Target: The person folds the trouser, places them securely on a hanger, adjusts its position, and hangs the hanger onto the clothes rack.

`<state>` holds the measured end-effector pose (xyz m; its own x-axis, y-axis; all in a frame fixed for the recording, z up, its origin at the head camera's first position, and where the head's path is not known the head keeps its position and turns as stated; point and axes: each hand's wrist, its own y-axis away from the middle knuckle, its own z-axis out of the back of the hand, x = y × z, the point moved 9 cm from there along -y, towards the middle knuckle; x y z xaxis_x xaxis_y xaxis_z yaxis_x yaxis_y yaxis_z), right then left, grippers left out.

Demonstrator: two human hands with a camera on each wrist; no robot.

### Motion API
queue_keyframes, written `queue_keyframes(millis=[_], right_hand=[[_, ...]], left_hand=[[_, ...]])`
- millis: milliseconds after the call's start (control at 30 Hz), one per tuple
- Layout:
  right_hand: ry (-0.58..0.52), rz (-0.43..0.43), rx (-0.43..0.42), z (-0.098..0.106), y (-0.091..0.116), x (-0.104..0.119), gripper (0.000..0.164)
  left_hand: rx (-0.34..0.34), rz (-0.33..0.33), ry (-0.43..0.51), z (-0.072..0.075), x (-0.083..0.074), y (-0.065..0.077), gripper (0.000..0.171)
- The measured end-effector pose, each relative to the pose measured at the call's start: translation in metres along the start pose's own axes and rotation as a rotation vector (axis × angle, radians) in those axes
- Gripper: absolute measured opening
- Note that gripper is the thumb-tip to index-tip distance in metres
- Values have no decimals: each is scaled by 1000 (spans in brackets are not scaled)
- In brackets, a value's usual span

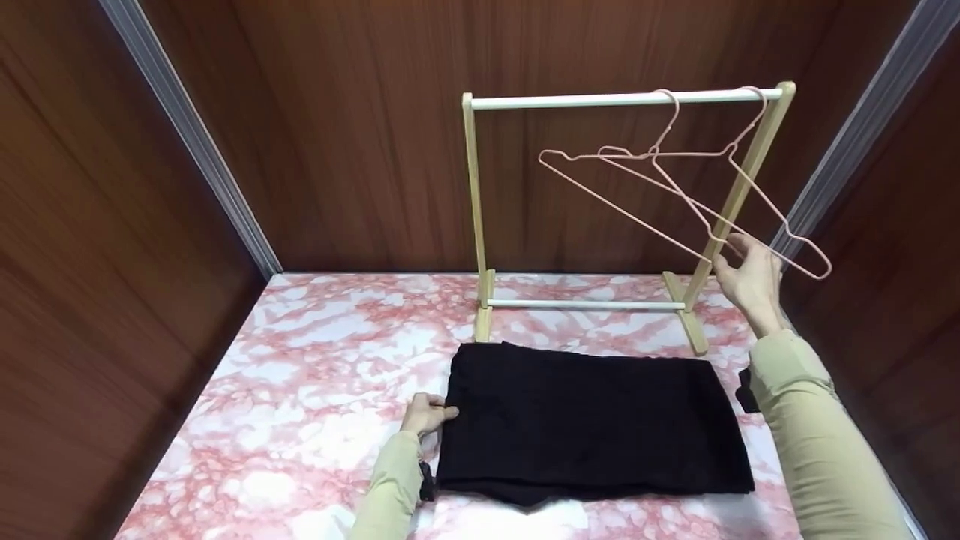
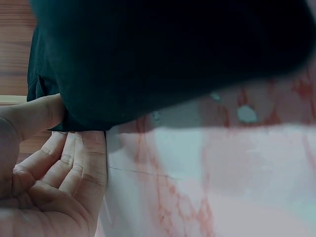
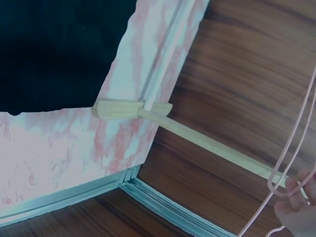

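A folded piece of black cloth [image 1: 592,427] lies flat on the table. At its left edge my left hand [image 1: 425,414] pinches the fabric; in the left wrist view the thumb [image 2: 47,112] is on top of the cloth's edge and the fingers are below it. My right hand [image 1: 752,281] is raised by the rack's right post and holds the right end of a pink hanger [image 1: 652,227] between thumb and fingers. That hanger's hook is over the rack's top rail. A second pink hanger [image 1: 765,197] hangs to its right, overlapping the hand.
The small clothes rack [image 1: 570,100] has wooden posts and white rails, and stands behind the cloth. Its feet [image 1: 694,332] rest on the pink-and-white marbled table [image 1: 300,390]. Brown wood-grain walls [image 1: 360,150] enclose the back and sides, with metal strips at the corners.
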<state>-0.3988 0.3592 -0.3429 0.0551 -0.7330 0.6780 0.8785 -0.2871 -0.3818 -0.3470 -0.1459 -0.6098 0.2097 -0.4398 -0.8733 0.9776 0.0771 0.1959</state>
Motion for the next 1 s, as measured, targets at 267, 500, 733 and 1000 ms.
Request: queue_keyframes(millis=[267, 500, 733, 1000], right_hand=[[-9, -40, -9, -2, -2, 5, 41], [-80, -119, -31, -4, -2, 6, 37], [-142, -222, -13, -6, -1, 3, 29], [-130, -244, -19, -6, -2, 4, 28]], left_hand=[[1, -14, -36, 0, -1, -1, 34], [7, 3, 6, -1, -1, 1, 31], [10, -3, 6, -1, 0, 0, 34], [4, -8, -21, -1, -1, -1, 33]])
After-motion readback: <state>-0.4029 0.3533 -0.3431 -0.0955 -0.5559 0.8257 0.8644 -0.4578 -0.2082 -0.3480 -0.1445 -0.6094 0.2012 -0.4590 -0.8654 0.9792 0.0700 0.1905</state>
